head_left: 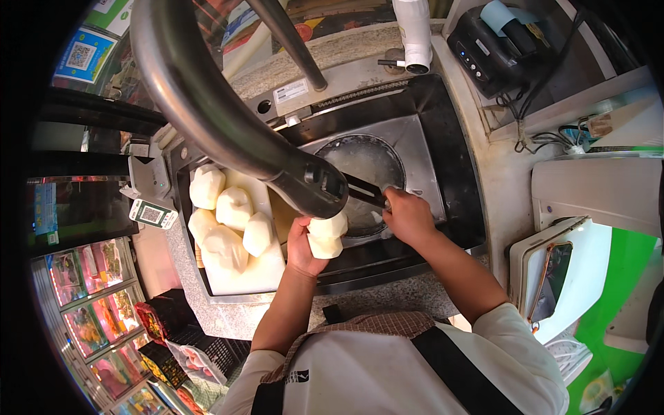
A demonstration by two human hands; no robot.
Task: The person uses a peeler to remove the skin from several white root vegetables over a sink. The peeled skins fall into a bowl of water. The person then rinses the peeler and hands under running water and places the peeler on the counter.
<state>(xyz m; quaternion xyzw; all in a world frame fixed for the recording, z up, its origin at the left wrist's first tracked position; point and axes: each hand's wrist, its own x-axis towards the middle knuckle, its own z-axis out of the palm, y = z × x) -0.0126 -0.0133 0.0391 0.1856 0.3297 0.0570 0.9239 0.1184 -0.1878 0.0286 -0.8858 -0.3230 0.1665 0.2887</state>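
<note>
Beneath the end of a large curved metal faucet, my left hand holds a peeled, pale, lobed root vegetable or fruit, exact kind unclear. My right hand is closed around the end of a dark, slotted tool, perhaps a peeler or knife; its far end is hidden by the faucet head. Both hands are over a dark sink, with a round, wet basin in it. Several more peeled pale pieces lie on a white board at the sink's left side.
A curved metal faucet arches close above the hands. A white pipe stands behind the sink. At the upper right is a black device with cables. A small stand with a printed code is at the left, above black crates.
</note>
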